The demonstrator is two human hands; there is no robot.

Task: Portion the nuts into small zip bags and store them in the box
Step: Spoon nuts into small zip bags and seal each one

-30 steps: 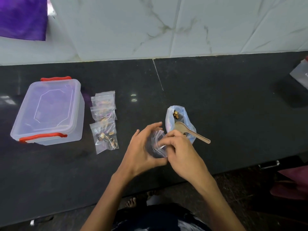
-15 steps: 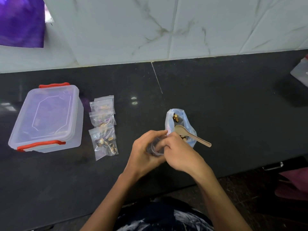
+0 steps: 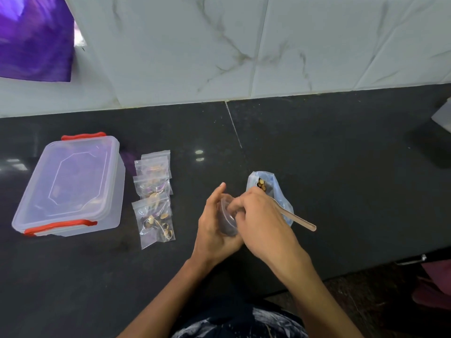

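Both hands hold one small clear zip bag (image 3: 228, 217) above the dark counter. My left hand (image 3: 213, 225) cups it from the left with the fingers raised; my right hand (image 3: 260, 215) pinches its top edge. Just behind the hands lies an open bluish plastic bag of nuts (image 3: 267, 189) with a wooden spoon (image 3: 299, 219) resting in it, handle pointing right. Three filled zip bags (image 3: 156, 198) lie in an overlapping column to the left. The clear box (image 3: 70, 186) with red clips stands at far left, lid on.
The counter (image 3: 341, 167) is dark stone and meets a white marble-tiled wall (image 3: 244, 45) at the back. A purple cloth (image 3: 34, 37) hangs at the top left. A pale object (image 3: 443, 115) sits at the right edge. The counter's front edge runs below my wrists.
The hands have stayed over the same spot and kept working the small bag; the left fingers have lifted and spread a little. The camera tipped slightly, shifting everything lower in view.
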